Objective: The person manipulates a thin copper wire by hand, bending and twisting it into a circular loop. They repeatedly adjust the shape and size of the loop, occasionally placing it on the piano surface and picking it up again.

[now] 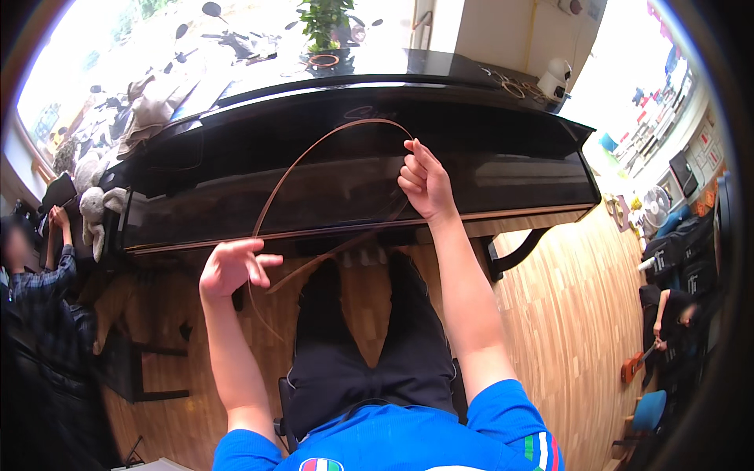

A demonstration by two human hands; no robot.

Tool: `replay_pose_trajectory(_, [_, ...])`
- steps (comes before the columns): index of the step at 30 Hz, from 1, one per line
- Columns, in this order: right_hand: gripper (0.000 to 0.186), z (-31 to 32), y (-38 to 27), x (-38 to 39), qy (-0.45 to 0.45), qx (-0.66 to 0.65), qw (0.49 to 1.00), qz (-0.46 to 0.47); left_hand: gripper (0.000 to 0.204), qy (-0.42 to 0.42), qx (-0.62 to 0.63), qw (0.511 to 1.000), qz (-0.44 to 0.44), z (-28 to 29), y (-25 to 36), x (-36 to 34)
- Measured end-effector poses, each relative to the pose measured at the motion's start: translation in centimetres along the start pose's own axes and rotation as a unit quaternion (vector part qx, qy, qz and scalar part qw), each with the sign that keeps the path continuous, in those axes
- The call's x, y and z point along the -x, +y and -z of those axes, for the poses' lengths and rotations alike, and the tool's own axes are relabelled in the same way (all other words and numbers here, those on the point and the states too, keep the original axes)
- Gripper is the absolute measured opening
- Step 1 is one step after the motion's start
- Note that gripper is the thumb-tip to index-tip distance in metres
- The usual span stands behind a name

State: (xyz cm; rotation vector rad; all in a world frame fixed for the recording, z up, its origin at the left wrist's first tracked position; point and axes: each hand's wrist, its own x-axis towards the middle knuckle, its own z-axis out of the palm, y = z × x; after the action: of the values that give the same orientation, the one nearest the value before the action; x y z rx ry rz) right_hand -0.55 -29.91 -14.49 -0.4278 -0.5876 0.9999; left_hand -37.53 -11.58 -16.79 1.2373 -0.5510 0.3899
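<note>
A thin, springy copper-coloured wire [294, 166] arches in front of the black piano [510, 169]. My right hand [424, 182] is raised with its fingers closed, pinching the wire at the arch's upper right. Lower on the left, my left hand [234, 267] has its fingers spread, and the wire passes by or between them; exact contact is hard to tell. Below that hand the wire's thin end curves down toward my lap. Another blurred length runs slantwise between the hands, low against the piano's front edge.
On the piano lid lie a small copper-coloured coil [323, 60], a potted plant [323, 23], more coils [514, 85] and a white camera-like device [555, 78]. A plush elephant [96, 212] hangs at the left end. One person [39, 275] sits left; another holds a small guitar [632, 366] right.
</note>
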Motion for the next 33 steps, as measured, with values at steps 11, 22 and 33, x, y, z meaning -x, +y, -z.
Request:
replay_pose_trajectory(11, [0.019,-12.7,2.4,4.2,-0.154,0.464,0.858,-0.157,0.032,0.306,-0.251,0.89,0.224,-9.5,2.9,-7.5])
replay_pose_trajectory(22, [0.01,-17.9,-8.7,3.2,-0.296,0.753,0.586,-0.05,0.031,0.305,-0.135,0.937,-0.099,-4.5,12.8,0.1])
replay_pose_trajectory(33, [0.017,-23.1,-11.7,-11.9,-0.211,0.826,0.446,0.273,0.014,0.317,-0.11,0.888,-0.315,-2.9,23.5,3.4])
